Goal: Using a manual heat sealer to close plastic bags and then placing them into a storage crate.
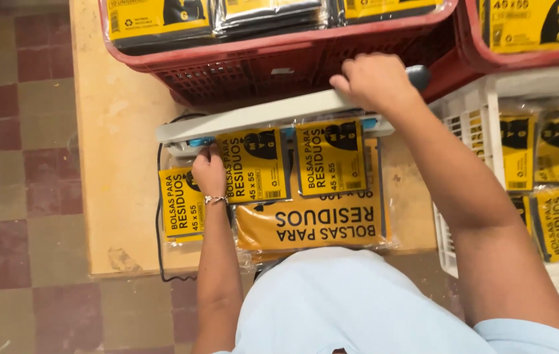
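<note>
Yellow bag packets [292, 160] lie under the lowered sealer bar [266, 115]; right hand [374, 78] grips its handle, left hand [208, 172] apparently pinches a packet edge. Sealed packets fill the far crates [279, 65].

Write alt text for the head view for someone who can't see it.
Seen from above, a person's right hand presses down a sealer arm over yellow packets, while the left hand steadies them on a wooden table. A red crate of more packets sits behind.
</note>
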